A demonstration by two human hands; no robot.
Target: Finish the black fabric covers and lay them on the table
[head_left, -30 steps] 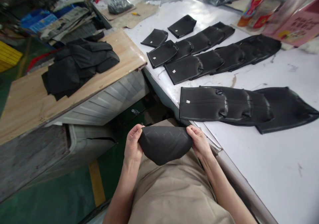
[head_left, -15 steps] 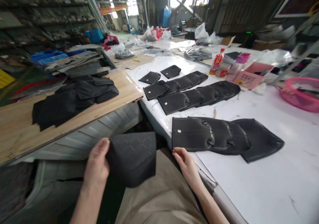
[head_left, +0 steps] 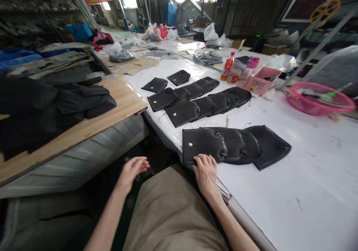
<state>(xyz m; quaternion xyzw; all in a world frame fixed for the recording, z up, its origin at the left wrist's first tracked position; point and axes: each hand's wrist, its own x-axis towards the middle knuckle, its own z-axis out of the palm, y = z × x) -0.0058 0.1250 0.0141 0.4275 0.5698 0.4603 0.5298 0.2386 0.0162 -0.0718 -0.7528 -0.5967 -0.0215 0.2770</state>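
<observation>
One left hand (head_left: 136, 169) mid-air, fingers loosely parted, right hand (head_left: 206, 172) palm-down, fingers together on black panel (head_left: 203, 142), any grip unclear

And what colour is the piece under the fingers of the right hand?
The piece is black, with a small white mark; the head view shows it best.

a plain beige garment (head_left: 173, 210), matte and softly creased, covers the body; both forearms (head_left: 231, 217) are bare.
</observation>
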